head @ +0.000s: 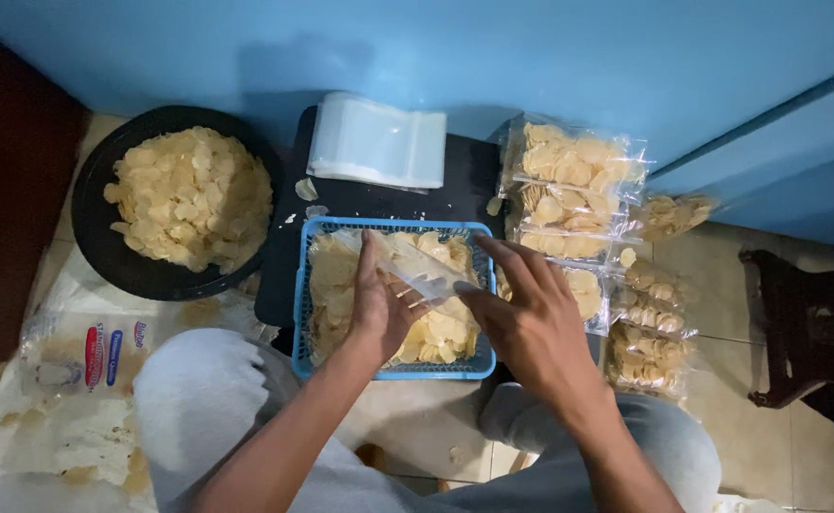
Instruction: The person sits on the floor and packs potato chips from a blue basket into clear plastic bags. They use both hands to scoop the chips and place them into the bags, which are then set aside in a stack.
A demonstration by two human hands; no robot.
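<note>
We see a home floor used as a small snack-packing spot: pale ceramic floor tiles [721, 275] meet a blue painted wall [436, 47], with a dark wooden stool [806, 323] at the side. On the floor stand a round black basin of pale chips [184, 199], a blue plastic mesh basket [393, 366], a stack of empty clear bags [377, 142] and sealed clear chip packets [574, 180].

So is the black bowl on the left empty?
No, the black bowl is heaped with pale round chips.
</note>
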